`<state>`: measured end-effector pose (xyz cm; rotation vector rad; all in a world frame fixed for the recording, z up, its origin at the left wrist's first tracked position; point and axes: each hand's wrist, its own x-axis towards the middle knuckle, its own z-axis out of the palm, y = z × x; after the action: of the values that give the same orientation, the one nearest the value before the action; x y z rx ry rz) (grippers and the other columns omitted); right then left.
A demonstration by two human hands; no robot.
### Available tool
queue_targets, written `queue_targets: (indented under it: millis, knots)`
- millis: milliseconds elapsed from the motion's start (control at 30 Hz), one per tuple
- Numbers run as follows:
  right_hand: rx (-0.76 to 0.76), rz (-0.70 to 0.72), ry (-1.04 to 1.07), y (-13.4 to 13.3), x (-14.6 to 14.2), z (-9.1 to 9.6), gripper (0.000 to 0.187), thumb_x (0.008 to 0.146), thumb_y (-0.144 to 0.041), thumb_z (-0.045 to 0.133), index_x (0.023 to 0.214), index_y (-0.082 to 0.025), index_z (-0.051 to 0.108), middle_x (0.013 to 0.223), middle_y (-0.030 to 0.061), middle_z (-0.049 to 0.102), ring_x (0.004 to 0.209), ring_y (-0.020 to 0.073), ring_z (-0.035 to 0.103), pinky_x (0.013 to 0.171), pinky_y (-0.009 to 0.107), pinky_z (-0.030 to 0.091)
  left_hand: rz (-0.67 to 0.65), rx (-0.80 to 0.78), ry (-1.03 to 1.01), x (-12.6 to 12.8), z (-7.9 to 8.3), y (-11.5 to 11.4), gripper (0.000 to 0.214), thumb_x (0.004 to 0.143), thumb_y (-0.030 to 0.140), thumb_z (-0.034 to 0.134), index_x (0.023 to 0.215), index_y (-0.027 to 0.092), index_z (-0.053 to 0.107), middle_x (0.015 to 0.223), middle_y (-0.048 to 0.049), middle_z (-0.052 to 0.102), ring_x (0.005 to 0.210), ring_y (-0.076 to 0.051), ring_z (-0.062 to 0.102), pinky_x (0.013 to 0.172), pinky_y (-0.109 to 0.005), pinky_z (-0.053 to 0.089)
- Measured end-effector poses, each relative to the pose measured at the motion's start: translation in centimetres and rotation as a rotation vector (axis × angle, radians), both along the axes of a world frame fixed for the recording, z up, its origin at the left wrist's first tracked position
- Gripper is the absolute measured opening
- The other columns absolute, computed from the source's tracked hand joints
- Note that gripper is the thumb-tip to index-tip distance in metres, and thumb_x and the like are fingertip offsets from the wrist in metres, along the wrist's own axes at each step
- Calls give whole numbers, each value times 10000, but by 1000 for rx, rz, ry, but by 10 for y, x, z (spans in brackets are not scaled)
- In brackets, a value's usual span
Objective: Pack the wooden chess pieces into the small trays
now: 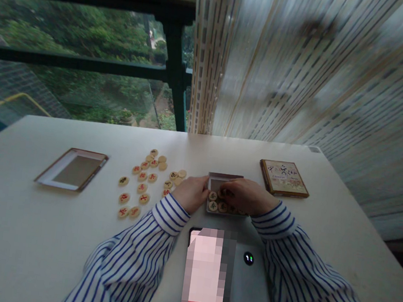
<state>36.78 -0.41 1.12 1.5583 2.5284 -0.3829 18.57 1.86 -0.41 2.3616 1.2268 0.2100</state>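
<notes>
A small open box (225, 216) stands on the white table, with Chinese chess pieces (212, 205) lined up along its near side. At its left wall, my left hand (192, 192) holds the edge between thumb and fingers. My right hand (251, 196) reaches into the box from the right, its fingers pinched on a round wooden Chinese chess piece (221, 192) beside the row. That hand hides the right part of the box. Left of my left hand, several loose pieces (142, 176) lie scattered, some with red characters, some dark, some blank side up.
A shallow box lid or tray (92, 177) lies at the left. At the right rests a closed, printed Chinese chess case (286, 178). In front of me are a phone (195, 230), partly blurred out, and a pale device with a lit display (248, 258). Window and curtain stand behind the table.
</notes>
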Motion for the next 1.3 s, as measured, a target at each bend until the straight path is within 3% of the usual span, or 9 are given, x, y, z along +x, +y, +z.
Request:
queue_targets:
  millis: [733, 1300]
  knots:
    - [-28, 12, -17, -2, -2, 3, 199, 792, -258, 473, 861, -202, 651, 839, 64, 676, 757, 186, 612, 604, 250, 390, -9, -4, 5, 1, 1, 0, 270, 795, 224, 434, 1032, 190, 558, 854, -55, 672, 776, -176, 615, 660, -261, 429]
    - [-63, 16, -5, -2, -2, 3, 209, 773, -231, 487, 890, -205, 658, 844, 68, 678, 779, 184, 612, 646, 252, 401, 1, -10, 26, 1, 4, -1, 266, 798, 223, 453, 1040, 187, 558, 865, -56, 676, 790, -175, 621, 668, -258, 431]
